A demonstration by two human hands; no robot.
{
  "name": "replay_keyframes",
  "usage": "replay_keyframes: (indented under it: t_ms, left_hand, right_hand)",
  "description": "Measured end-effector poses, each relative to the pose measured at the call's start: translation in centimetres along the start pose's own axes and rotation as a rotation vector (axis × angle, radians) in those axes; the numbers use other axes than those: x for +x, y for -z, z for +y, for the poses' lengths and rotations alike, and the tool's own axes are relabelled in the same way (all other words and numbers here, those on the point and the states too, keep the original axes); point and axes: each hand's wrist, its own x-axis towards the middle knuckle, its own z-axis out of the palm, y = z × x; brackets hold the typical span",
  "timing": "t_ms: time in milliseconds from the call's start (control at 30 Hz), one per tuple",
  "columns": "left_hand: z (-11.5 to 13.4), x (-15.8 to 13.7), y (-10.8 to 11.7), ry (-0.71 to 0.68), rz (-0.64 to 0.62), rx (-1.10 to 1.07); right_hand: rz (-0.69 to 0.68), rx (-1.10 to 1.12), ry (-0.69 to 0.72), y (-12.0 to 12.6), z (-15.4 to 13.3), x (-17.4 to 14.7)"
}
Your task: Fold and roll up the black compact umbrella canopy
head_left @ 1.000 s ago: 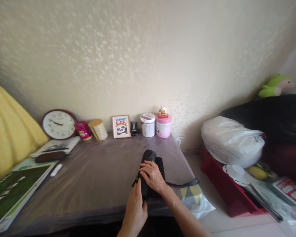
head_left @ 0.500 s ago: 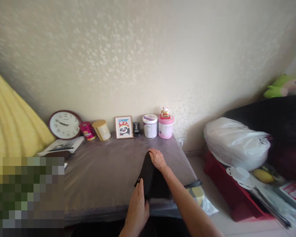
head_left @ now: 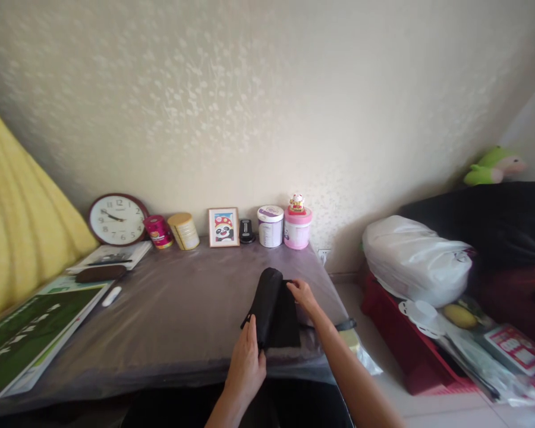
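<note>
A black rolled bundle (head_left: 267, 300), fabric-like, lies on the table with a flat black flap (head_left: 288, 321) spread out to its right. My left hand (head_left: 246, 359) grips the near end of the roll, fingers along its left side and thumb at the near tip. At the far right corner of the flap, my right hand (head_left: 302, 295) pinches the edge between thumb and fingers. What the roll is exactly, I cannot tell.
Along the wall stand a clock (head_left: 118, 220), a magenta tin (head_left: 157, 232), a yellow can (head_left: 183, 230), a panda picture frame (head_left: 223, 227) and two tubs (head_left: 270, 227). Green-covered books (head_left: 40, 333) lie left. A red crate (head_left: 410, 351) with a white bag (head_left: 417, 258) stands right.
My right hand has moved from the far end of the roll to the right, onto the flap's edge. The flap now lies flatter. My left hand keeps its hold.
</note>
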Motion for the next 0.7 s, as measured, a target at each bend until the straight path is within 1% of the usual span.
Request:
replay_keyframes:
  t_ms: [133,333,500,700]
  left_hand:
    - [0.1,0.1,0.1,0.022,-0.015,-0.004]
    - [0.2,0.2,0.2,0.037,-0.012,-0.013]
    - [0.5,0.2,0.4,0.059,-0.04,-0.007]
    - [0.2,0.3,0.6,0.064,-0.018,-0.038]
  right_hand:
    - [-0.052,0.002,-0.007,-0.5,-1.3,-0.2]
    - [-0.11,0.007,0.003,-0.5,-3.0,-0.5]
    - [-0.177,0.097,-0.038,-0.4,-3.6,-1.2]
    - [-0.182,0.234,-0.09,-0.9,-4.1,-1.7]
